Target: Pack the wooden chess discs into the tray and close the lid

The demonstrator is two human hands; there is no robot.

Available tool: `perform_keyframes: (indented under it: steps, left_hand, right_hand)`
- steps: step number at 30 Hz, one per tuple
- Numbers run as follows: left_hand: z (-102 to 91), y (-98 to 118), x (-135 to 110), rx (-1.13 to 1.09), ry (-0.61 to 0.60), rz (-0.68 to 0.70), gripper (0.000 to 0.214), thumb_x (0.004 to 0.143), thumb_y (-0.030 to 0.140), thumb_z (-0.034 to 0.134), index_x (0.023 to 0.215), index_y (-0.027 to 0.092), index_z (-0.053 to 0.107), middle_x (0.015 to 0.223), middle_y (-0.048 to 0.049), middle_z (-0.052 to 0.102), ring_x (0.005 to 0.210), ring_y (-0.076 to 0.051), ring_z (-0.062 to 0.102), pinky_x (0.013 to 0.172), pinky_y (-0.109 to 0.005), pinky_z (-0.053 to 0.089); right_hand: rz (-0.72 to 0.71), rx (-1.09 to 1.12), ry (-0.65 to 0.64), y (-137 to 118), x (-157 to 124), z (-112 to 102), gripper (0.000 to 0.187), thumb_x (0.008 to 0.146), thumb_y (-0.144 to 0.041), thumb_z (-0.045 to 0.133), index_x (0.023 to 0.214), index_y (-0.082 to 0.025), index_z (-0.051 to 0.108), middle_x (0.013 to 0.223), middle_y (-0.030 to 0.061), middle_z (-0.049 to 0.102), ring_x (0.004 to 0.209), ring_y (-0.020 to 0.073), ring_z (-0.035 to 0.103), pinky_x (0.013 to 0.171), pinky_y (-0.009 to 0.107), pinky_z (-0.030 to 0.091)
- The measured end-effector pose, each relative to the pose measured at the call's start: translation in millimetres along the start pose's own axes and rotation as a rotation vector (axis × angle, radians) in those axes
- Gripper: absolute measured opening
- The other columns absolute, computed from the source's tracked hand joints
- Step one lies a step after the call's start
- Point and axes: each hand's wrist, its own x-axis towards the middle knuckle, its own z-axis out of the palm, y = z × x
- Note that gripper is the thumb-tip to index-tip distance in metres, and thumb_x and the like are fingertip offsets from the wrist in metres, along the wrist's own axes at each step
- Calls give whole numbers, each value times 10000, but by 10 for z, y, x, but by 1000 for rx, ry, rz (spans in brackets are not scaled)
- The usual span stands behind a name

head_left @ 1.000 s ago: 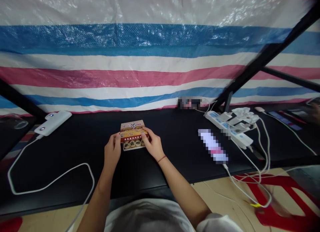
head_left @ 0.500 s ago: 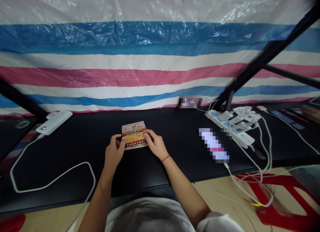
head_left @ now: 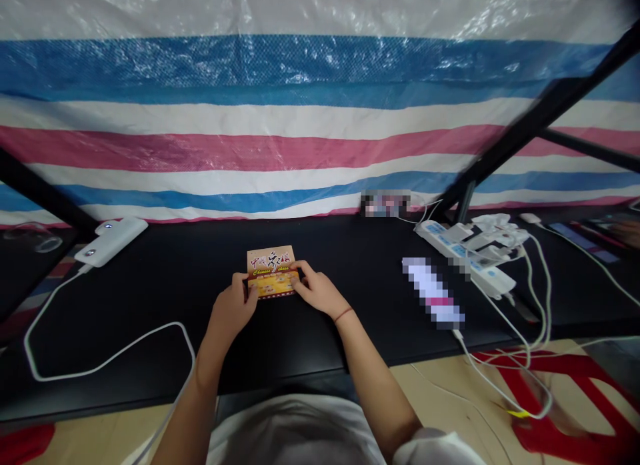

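Observation:
A small flat Chinese chess box [head_left: 271, 259], tan at the top with a yellow picture below, is at the middle of the black table. My left hand [head_left: 236, 306] grips its left edge, thumb on the cover's lower left part. On the opposite side, my right hand [head_left: 316, 288] holds the right edge, fingers bent around it and thumb near the cover. The fingertips under or behind the box are hidden. The cover faces up toward me, and I cannot tell whether the box rests on the table.
A white device [head_left: 111, 242] with a cable lies at the left. To the right are a blurred-out phone [head_left: 434, 295] and a power strip [head_left: 493, 278] crowded with plugs and cords. A striped tarp [head_left: 260, 151] hangs behind the black table [head_left: 150, 285]; a red stool [head_left: 530, 435] stands below.
Both hands still hold the box. My thumbs sit further in over its cover, and its bottom strip shows less. The whole view has shifted slightly.

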Motion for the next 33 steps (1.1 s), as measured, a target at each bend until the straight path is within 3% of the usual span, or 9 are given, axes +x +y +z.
perform_keyframes:
  steps: [4, 7, 10, 13, 17, 26, 33]
  left_hand:
    - [41, 33, 82, -31, 6, 14, 354, 922, 267, 367, 1241, 128, 432, 1040, -133, 684, 934, -263, 667, 777, -347, 467]
    - [81, 90, 198, 34, 38, 14, 433, 924, 223, 326, 1344, 141, 388, 1214, -165, 630, 1072, -286, 621, 862, -396, 445]
    - [97, 143, 374, 87, 41, 21, 441, 919, 231, 325, 1346, 162, 413, 1240, -165, 621, 1090, -306, 604, 872, -425, 430]
    - [101, 180, 581, 97, 61, -14, 390, 916, 248, 334, 1271, 173, 477, 1120, -153, 680, 1033, -298, 632, 871, -420, 416]
    - [142, 176, 770, 115, 115, -60, 325, 914, 247, 340, 1176, 148, 503, 892, -118, 728, 894, -276, 681, 866, -394, 402]
    - [188, 27, 785, 22, 127, 19, 279, 888, 232, 377, 1117, 174, 525, 882, -70, 728, 884, -247, 688, 882, -360, 411]
    - [143, 47, 800, -24, 109, 5, 253, 875, 229, 399, 1086, 189, 533, 862, -56, 727, 879, -250, 692, 870, -358, 424]
  right_hand:
    - [97, -225, 50, -40, 80, 88, 453, 942, -436, 428, 1332, -206, 420, 768, 50, 689, 630, 208, 643, 589, 253, 368]
    - [131, -356, 98, -59, 173, 138, 434, 963, -422, 372, 1332, -198, 412, 828, 95, 713, 664, 230, 664, 608, 273, 385]
    - [123, -425, 125, -36, 317, 134, 357, 958, -379, 364, 1229, -168, 460, 843, 100, 717, 704, 232, 672, 638, 279, 387]
    - [109, -446, 133, 31, 486, 107, 287, 947, -359, 372, 1126, -159, 475, 840, 83, 718, 727, 219, 671, 689, 280, 384]
    - [88, -425, 163, 147, 628, 110, 289, 938, -367, 384, 1131, -165, 456, 848, 58, 721, 735, 211, 671, 735, 286, 376]
    - [54, -340, 132, 216, 606, 68, 312, 911, -389, 423, 1125, -166, 466, 810, 41, 707, 704, 203, 648, 712, 278, 365]
    - [58, -263, 151, 222, 612, 44, 306, 889, -408, 469, 1095, -183, 484, 725, 2, 662, 636, 179, 613, 639, 252, 358]
